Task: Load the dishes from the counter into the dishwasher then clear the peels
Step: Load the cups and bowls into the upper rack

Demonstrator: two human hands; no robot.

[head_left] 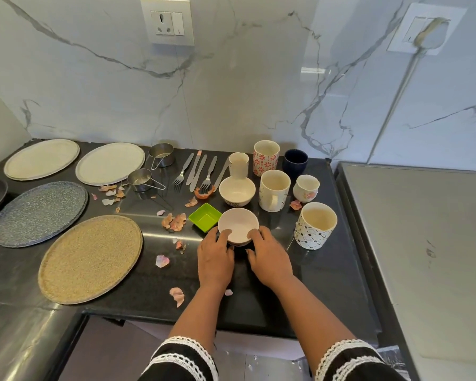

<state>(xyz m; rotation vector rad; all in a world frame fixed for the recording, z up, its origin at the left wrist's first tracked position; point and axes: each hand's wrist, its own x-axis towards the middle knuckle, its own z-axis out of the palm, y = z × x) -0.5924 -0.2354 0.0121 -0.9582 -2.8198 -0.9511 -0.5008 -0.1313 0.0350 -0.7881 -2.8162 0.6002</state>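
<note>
I see both hands on the small white bowl (238, 226) near the counter's (259, 298) front; my left hand (215, 259) curls round its left rim, my right hand (270, 257) round its right; the green dish (204, 216) touches it behind-left; peels (174, 221) lie scattered leftward.

Domestic kitchen: black stone bench (259, 298), marble-pattern wall tiles (231, 92), wall socket (167, 22), plates (110, 163), mugs (274, 190), cutlery (197, 171).

No legible text or labels
</note>
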